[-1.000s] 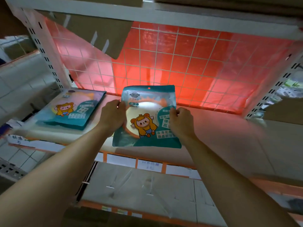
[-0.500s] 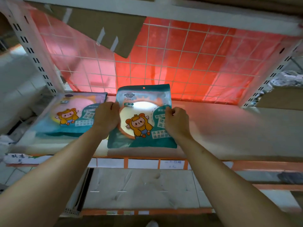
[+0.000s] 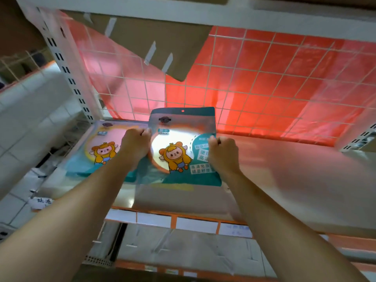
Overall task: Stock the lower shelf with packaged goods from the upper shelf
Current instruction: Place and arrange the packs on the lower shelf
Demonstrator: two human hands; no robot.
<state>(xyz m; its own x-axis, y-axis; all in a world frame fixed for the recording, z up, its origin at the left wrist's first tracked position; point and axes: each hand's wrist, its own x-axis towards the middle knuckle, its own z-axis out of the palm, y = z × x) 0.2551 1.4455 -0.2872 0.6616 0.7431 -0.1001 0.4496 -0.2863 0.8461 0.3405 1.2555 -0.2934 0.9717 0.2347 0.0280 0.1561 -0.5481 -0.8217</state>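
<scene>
- Gripping the left edge of the mirror pack (image 3: 179,151), the left hand (image 3: 135,145) sits just left of frame centre with its fingers curled over the rim. The right hand (image 3: 222,153) clamps the opposite edge the same way, so both hands are closed on the one pack.
- Holding it by both sides probably keeps the floppy pouch square, face up, with its hang hole toward the back.
- The pack fills the centre of the frame above the pale shelf board (image 3: 284,180), which I take to be the shelf being stocked. Motion blur along its lower edge hides whether it rests on the board or hovers just over it.
- A second pack (image 3: 101,147) of the same kind lies flat at centre left. This suggests a side-by-side row, with the held pack as the next slot along.
- The left hand and wrist cover the second pack's right edge, so I cannot tell whether the two packs touch or overlap.
- The fingertips of both hands are tucked out of sight.
- Behind them, a wire grid (image 3: 264,82) backed with red sheet closes the bay, and a cardboard flap (image 3: 152,43) hangs down at upper centre.
- Across the lower middle runs a label strip (image 3: 195,222), its writing too smeared to read.
</scene>
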